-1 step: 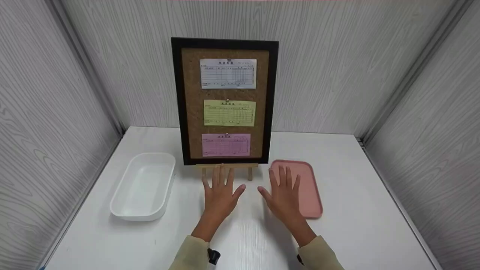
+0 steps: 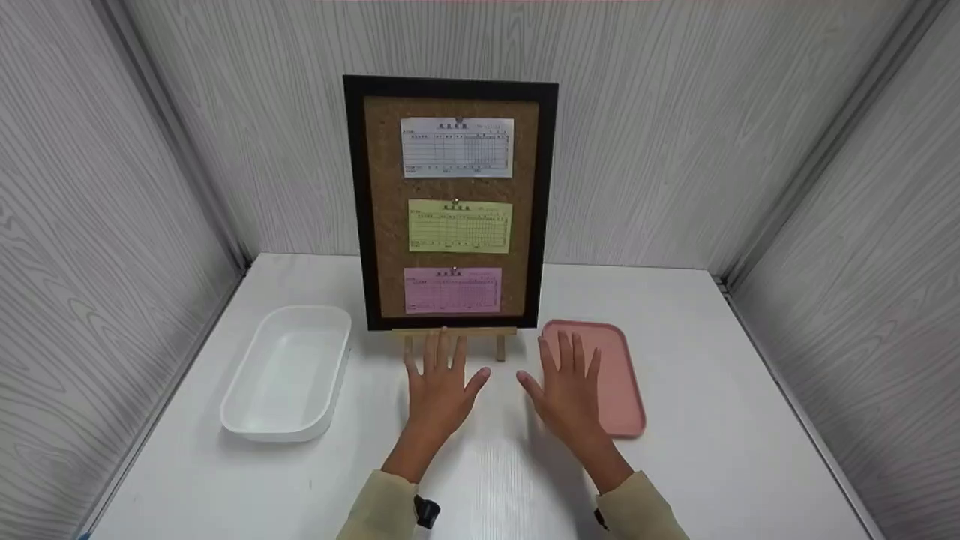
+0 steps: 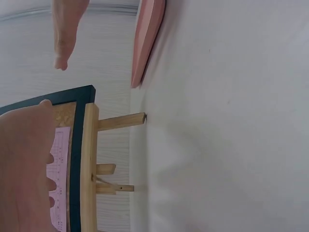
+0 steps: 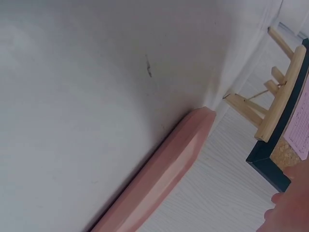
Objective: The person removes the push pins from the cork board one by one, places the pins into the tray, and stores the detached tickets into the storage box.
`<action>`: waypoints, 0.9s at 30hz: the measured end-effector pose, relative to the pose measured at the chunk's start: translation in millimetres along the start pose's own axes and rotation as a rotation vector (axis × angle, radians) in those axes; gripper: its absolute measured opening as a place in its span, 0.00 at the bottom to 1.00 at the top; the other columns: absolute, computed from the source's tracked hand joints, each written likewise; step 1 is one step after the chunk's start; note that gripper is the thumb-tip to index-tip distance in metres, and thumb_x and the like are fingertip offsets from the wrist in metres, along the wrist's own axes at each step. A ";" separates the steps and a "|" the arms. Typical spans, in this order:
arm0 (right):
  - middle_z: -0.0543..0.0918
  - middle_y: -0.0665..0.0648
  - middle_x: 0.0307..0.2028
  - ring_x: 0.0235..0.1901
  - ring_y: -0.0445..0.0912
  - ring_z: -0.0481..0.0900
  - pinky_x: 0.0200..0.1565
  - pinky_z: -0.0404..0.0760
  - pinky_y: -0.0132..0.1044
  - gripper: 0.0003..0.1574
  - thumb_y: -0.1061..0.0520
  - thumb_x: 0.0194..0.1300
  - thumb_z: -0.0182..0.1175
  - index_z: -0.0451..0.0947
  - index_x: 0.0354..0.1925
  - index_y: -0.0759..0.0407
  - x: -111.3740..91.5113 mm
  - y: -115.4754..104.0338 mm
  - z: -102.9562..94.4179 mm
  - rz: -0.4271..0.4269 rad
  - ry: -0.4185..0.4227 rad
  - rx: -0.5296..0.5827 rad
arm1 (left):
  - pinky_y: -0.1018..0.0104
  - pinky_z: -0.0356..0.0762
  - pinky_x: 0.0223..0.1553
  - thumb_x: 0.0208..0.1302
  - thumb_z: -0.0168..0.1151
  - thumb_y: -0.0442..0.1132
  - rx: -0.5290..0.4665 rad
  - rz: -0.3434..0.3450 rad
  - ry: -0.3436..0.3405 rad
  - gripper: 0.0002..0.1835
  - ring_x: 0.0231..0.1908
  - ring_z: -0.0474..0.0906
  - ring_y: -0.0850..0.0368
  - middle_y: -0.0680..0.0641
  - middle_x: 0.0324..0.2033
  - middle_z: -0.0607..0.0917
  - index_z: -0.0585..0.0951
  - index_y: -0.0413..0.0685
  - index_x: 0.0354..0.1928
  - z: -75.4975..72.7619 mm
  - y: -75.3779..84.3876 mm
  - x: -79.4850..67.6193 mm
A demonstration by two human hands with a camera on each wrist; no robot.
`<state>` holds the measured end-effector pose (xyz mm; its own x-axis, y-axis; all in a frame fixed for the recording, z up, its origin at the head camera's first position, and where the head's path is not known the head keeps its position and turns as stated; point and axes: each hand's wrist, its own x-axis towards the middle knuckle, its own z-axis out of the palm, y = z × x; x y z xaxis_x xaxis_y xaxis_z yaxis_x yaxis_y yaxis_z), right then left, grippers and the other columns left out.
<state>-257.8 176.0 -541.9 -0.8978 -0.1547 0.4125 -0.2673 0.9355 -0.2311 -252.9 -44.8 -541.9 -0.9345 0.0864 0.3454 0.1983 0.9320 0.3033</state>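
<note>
Both hands hover over the white table with fingers spread and hold nothing. My left hand (image 2: 439, 394) is in front of the corkboard (image 2: 386, 225), its fingertips overlapping the wooden easel (image 2: 500, 346) in the head view. Over the left edge of the pink tray (image 2: 621, 390) is my right hand (image 2: 568, 394). A white slip (image 2: 457, 148), a yellow slip (image 2: 460, 226) and a pink slip (image 2: 452, 290) are pinned one above another on the black-framed board. Each slip has a small pin at its top edge. The left wrist view shows the easel's legs (image 3: 121, 122) standing on the table.
A white deep tray (image 2: 281, 375) stands left of the easel. Grey wood-grain panels (image 2: 637, 135) enclose the table at the back and both sides. Light sleeves (image 2: 382, 506) cover the forearms, with a dark band at the left wrist.
</note>
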 end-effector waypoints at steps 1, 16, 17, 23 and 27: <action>0.64 0.66 0.72 0.75 0.63 0.55 0.72 0.43 0.69 0.43 0.32 0.73 0.50 0.64 0.73 0.56 1.3 -1.1 -1.5 -0.004 0.009 0.001 | 0.30 0.45 0.72 0.74 0.43 0.68 -0.014 -0.005 0.011 0.40 0.77 0.49 0.40 0.39 0.76 0.59 0.61 0.49 0.77 -1.6 -0.9 1.3; 0.82 0.59 0.57 0.60 0.56 0.76 0.67 0.68 0.52 0.27 0.43 0.75 0.57 0.76 0.64 0.56 66.5 -31.7 -57.1 -0.081 0.190 0.133 | 0.46 0.74 0.59 0.73 0.59 0.47 -0.311 -0.086 0.340 0.23 0.59 0.75 0.42 0.41 0.59 0.80 0.77 0.45 0.64 -82.0 -30.9 87.4; 0.83 0.60 0.56 0.60 0.56 0.76 0.67 0.69 0.52 0.27 0.44 0.75 0.57 0.77 0.63 0.57 73.3 -32.8 -60.9 -0.095 0.207 0.143 | 0.46 0.74 0.58 0.74 0.58 0.47 -0.329 -0.097 0.342 0.23 0.59 0.75 0.43 0.42 0.59 0.80 0.76 0.46 0.65 -88.0 -32.7 95.1; 0.83 0.60 0.56 0.59 0.55 0.77 0.63 0.73 0.51 0.27 0.45 0.75 0.56 0.76 0.63 0.59 115.9 -44.6 -83.4 -0.146 0.251 0.205 | 0.45 0.74 0.58 0.75 0.55 0.49 -0.513 -0.186 0.292 0.24 0.64 0.72 0.46 0.44 0.64 0.76 0.74 0.50 0.68 -115.9 -43.1 134.8; 0.82 0.60 0.57 0.60 0.53 0.77 0.60 0.77 0.50 0.28 0.44 0.76 0.55 0.75 0.65 0.58 143.2 -58.2 -97.4 -0.159 0.219 0.246 | 0.49 0.74 0.56 0.76 0.53 0.49 -0.630 -0.238 0.266 0.24 0.59 0.75 0.49 0.45 0.64 0.74 0.72 0.51 0.69 -129.0 -48.0 155.8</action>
<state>-336.6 130.4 -383.5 -0.7492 -0.1953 0.6329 -0.4973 0.7969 -0.3428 -369.9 -121.4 -388.0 -0.8858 -0.2572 0.3862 0.2058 0.5282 0.8238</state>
